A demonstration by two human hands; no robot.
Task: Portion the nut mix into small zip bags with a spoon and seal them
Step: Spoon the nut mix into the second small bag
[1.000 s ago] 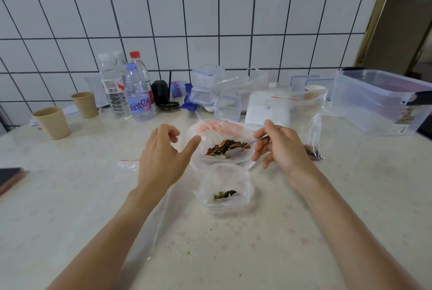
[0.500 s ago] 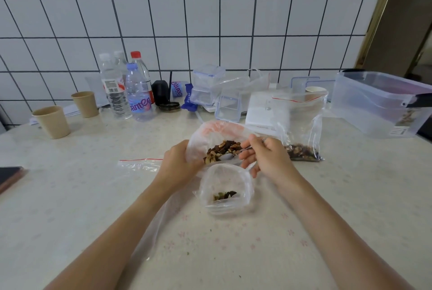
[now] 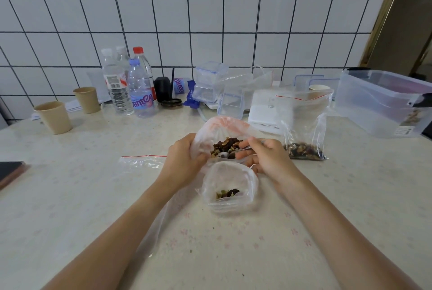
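Between your hands, the big nut bag (image 3: 219, 130) is now pinched at its rim by your left hand (image 3: 184, 161); your right hand (image 3: 264, 158) has dipped the spoon (image 3: 225, 154) in. Small zip bag (image 3: 230, 187) waits just near, barely filled.

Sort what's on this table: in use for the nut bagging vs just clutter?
In use: left hand holding the big nut bag; right hand with the spoon; small open bag; filled bag; empty zip bag.
Clutter: water bottles; paper cups; clear storage bin; phone.
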